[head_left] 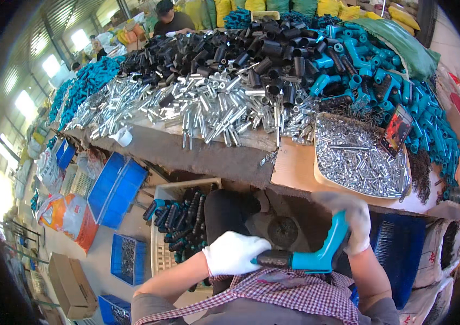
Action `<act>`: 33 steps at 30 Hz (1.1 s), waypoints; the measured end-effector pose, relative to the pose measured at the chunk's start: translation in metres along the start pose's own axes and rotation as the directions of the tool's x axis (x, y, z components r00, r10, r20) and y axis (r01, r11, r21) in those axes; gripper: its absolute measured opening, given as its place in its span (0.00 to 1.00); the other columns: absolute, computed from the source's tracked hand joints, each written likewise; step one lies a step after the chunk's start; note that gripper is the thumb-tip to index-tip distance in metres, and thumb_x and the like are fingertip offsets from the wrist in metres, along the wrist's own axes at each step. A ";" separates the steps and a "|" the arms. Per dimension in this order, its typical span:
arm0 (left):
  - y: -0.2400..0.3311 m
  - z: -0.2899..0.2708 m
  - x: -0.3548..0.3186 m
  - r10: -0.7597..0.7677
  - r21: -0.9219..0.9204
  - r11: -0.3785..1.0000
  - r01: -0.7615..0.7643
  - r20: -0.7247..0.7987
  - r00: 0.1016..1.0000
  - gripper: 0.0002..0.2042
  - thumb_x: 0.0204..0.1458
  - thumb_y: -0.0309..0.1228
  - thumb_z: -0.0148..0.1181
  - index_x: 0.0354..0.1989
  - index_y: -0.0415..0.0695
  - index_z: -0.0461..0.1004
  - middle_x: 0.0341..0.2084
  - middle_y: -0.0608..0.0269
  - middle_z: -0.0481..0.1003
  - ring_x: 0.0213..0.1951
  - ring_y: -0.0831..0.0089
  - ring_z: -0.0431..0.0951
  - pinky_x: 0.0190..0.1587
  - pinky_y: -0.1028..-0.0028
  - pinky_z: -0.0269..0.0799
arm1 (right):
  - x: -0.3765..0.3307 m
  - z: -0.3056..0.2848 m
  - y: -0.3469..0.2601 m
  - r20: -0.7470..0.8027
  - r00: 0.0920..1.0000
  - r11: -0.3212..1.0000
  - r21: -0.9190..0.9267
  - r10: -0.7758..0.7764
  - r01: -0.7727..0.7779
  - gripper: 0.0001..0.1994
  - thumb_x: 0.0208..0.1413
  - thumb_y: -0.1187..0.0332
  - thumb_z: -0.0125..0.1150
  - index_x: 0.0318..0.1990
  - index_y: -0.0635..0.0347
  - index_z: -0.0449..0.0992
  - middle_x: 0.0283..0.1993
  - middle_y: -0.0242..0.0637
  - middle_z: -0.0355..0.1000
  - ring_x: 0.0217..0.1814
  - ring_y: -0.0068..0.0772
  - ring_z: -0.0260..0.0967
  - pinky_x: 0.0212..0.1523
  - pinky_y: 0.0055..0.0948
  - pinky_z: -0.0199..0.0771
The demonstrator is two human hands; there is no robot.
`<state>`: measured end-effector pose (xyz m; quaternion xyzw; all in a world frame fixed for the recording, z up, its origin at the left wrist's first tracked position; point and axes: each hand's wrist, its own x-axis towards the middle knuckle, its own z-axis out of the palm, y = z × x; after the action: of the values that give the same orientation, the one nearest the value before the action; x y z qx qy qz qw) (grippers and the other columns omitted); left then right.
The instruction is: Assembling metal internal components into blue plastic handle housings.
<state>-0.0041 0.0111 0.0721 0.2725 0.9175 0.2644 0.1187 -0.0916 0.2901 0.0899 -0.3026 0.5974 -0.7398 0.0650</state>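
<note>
Both gloved hands are working one part at 6 o'clock, low over the lap. Left hand (234,252) is wrapping shut around the black grip (271,259); right hand (353,222) is closing on the upright arm of the teal L-shaped handle (323,253). The grip is sitting on the handle's horizontal arm, butting the teal; I can't tell how far it is seated.

Risks, as I judge them:
- The hands are pushing toward each other along the part. If the grip is going on crooked, it's likely jamming or splitting.
- White gloves on smooth plastic: a slip is sending the part down toward the floor at 7 o'clock.
- The right forearm is sitting just under the table edge (224,162). A jerk upward could be knocking the tray above it.
- The silver tube pile (208,105) at 12 o'clock is lying close to the near edge, several pieces overhanging; a bump would be shedding them.

Containers:
- Shallow tray (323,181) at 2 o'clock: holding small silver metal pieces, nearly full.
- White slotted crate (161,252) at 8 o'clock, beside the left knee: holding finished-looking black-and-teal handles (178,219).
- Blue crate (128,260) at 8 o'clock on the floor: small metal bits inside, too small to identify.
- Blue bins (115,189) at 9 o'clock: contents not showing.
- Cardboard box (70,284) at 8 o'clock: closed.
</note>
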 end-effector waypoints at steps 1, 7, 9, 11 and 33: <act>-0.003 -0.001 0.002 0.016 0.004 1.000 -0.015 -0.164 0.986 0.16 0.44 0.42 0.68 0.39 0.47 0.79 0.28 0.56 0.79 0.33 0.54 0.82 0.35 0.62 0.78 | 0.002 0.002 -0.003 -0.130 0.992 0.977 -0.212 -0.001 -0.027 0.26 0.64 0.53 0.47 0.48 0.73 0.77 0.56 0.60 0.73 0.62 0.56 0.70 0.66 0.42 0.63; -0.017 0.031 0.002 -0.160 0.049 0.986 0.161 -0.031 0.987 0.14 0.44 0.39 0.68 0.37 0.46 0.79 0.28 0.54 0.79 0.32 0.53 0.82 0.36 0.63 0.79 | 0.003 0.014 0.000 0.227 0.954 0.897 -0.352 -0.196 0.268 0.20 0.53 0.63 0.54 0.47 0.69 0.78 0.58 0.57 0.72 0.64 0.53 0.69 0.65 0.44 0.63; -0.017 0.027 0.001 -0.042 -0.011 0.999 0.042 -0.017 0.999 0.15 0.43 0.37 0.69 0.38 0.44 0.78 0.29 0.54 0.80 0.33 0.53 0.82 0.38 0.63 0.79 | 0.005 0.012 -0.011 -0.146 0.989 0.950 -0.310 -0.027 -0.020 0.22 0.61 0.57 0.50 0.43 0.72 0.79 0.58 0.57 0.72 0.61 0.54 0.70 0.65 0.42 0.63; -0.027 0.020 0.009 -0.161 -0.121 0.986 0.118 -0.471 0.867 0.15 0.43 0.36 0.70 0.38 0.44 0.78 0.29 0.54 0.79 0.33 0.53 0.82 0.36 0.63 0.79 | -0.002 0.017 -0.002 -0.160 0.981 0.926 -0.375 -0.111 0.043 0.25 0.64 0.53 0.47 0.43 0.72 0.79 0.59 0.57 0.71 0.62 0.53 0.70 0.66 0.43 0.63; -0.021 0.035 0.007 -0.129 0.042 0.991 0.129 -0.006 0.992 0.12 0.44 0.36 0.66 0.38 0.49 0.79 0.28 0.57 0.79 0.31 0.56 0.82 0.32 0.62 0.77 | 0.003 0.010 0.002 0.253 0.942 0.712 -0.618 -0.221 0.333 0.07 0.48 0.69 0.67 0.35 0.58 0.82 0.40 0.38 0.78 0.40 0.42 0.77 0.43 0.38 0.77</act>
<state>-0.0063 0.0149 0.0311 0.2149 0.9387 0.2371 0.1283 -0.0888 0.2799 0.0903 -0.4507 0.7576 -0.4595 -0.1087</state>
